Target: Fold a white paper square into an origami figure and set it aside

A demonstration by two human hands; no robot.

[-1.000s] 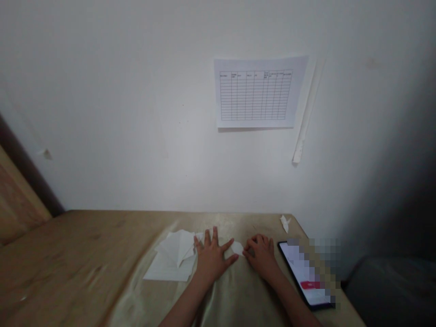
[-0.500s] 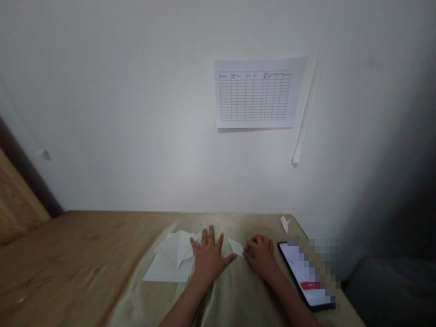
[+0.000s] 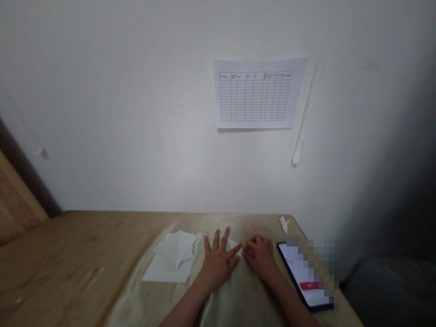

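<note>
you are spreading your left hand (image 3: 221,261) wide, gripping nothing, over a small pointed white paper (image 3: 233,244), your curled right hand (image 3: 260,254) is pinching its corner

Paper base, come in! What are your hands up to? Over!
Left hand spread partly over small paper. Right hand at its corner. Phone off right, not blocking.

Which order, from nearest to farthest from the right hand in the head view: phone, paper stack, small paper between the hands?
1. Small paper: just left of the right hand.
2. Phone: to its right.
3. Paper stack: beyond the left hand.
</note>
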